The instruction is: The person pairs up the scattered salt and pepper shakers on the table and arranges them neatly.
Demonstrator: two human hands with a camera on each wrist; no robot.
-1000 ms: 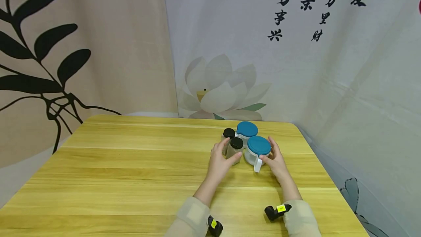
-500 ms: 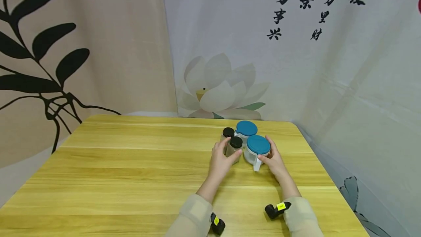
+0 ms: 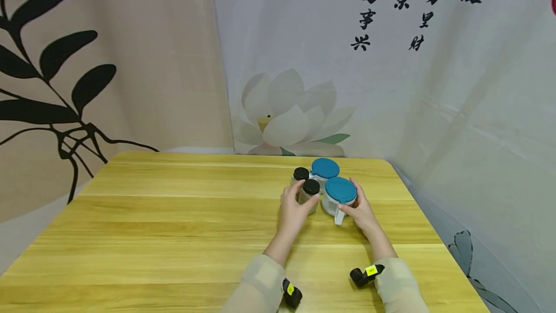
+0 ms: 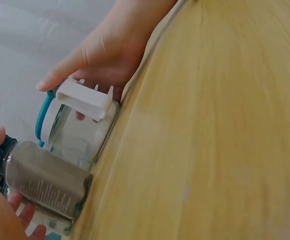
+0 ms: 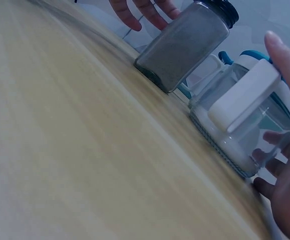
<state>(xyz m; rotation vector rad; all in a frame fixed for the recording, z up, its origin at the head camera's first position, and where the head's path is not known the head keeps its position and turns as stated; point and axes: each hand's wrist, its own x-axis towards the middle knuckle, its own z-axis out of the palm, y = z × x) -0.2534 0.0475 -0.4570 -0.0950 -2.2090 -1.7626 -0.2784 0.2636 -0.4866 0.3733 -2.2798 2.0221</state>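
My left hand [image 3: 292,209] holds the nearer black-lidded jar [image 3: 309,205] of greyish powder, thumb at the front and fingers round the far left side. In the left wrist view the thumb reaches this jar's [image 4: 47,172] lid. My right hand [image 3: 364,214] grips a clear seasoning pot with a blue lid [image 3: 340,190] and white handle. Its thumb lies by the handle [image 5: 247,95] top, and fingers wrap the far side; white contents show low in the glass. Both containers stand upright on the table, a small gap between them.
Close behind stand a second black-lidded jar [image 3: 301,173] and a second blue-lidded pot [image 3: 325,168], both partly hidden. They are near the far right of the wooden table [image 3: 152,235]. A printed cloth [image 3: 286,37] hangs beyond the table's back edge.
My left forearm has shifted slightly right, and the head view has drifted a little. Both hands stay at the same containers, which show no clear movement on the table.
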